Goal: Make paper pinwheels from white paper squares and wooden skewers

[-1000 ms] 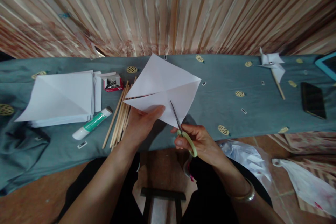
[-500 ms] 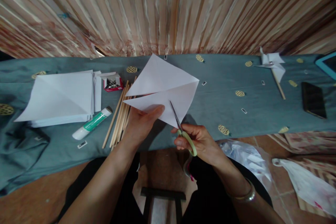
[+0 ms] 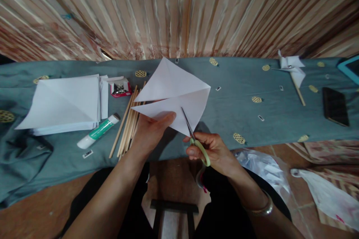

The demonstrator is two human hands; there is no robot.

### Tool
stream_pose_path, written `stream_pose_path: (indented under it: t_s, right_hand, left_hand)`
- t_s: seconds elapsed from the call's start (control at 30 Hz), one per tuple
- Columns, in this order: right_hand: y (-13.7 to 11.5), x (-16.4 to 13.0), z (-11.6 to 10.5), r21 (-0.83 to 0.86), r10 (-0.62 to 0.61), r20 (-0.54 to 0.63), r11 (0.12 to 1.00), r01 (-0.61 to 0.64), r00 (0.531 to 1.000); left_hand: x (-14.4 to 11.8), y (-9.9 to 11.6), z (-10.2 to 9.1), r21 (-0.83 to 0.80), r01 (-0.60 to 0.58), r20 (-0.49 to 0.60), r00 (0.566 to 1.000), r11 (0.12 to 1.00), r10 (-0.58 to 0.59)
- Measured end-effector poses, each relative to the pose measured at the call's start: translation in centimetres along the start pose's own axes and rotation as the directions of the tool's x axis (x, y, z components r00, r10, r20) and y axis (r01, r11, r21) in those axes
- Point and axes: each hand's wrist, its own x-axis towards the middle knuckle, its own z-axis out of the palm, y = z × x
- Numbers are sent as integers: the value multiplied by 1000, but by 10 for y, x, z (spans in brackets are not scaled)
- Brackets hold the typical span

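My left hand (image 3: 154, 130) grips a white sheet of paper (image 3: 179, 78) by its near edge, thumb on top and fingers hidden beneath. A long slit runs into the sheet from its left corner, and a crease carries on toward the right corner. My right hand (image 3: 210, 149) is closed round the handles of scissors (image 3: 200, 151) with pale green grips. Their blades lie across the sheet's near right edge and look nearly closed; part of them may be under the paper. Several wooden sticks (image 3: 127, 127) rest on the cloth just left of the sheet.
On the left are a stack of white paper (image 3: 67, 101), a glue stick (image 3: 98, 131) and a small red box of metal pins (image 3: 120, 87). To the right lie a paper pinwheel (image 3: 293, 69) and a black phone (image 3: 335, 106). Plastic bags (image 3: 265, 171) sit below the table's front edge.
The right corner of the paper has shifted slightly to the left. Both hands and the scissors stay almost where they were.
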Motion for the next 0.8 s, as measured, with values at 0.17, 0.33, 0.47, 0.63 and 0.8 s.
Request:
stream_pose_path:
  t_s: [0.17,0.33,0.47,0.63,0.8]
  right_hand:
    - [1,-1,-1,-27,-4,-9,1000,4,1000]
    - [3,-1,-2,-46,-44,-12,998,43,999]
    - [1,-1,-1,-39,-43,-11,998,43,999]
    - [-2,0,1,18,-11,-12,1000,11,1000]
    - [0,1,1,8,-22,0,1000,22,1000]
  left_hand:
    - [-2,0,1,33,15,-32,999,999,-14]
    - [-3,0,2,15,27,-15,1000,1000,-27]
    - [-3,-1,1,28,31,-12,999,999,-31]
    - [-2,-3,0,19,11,-8,1000,1000,-11]
    - [-2,-2,0,42,5,-6,1000,999,-5]
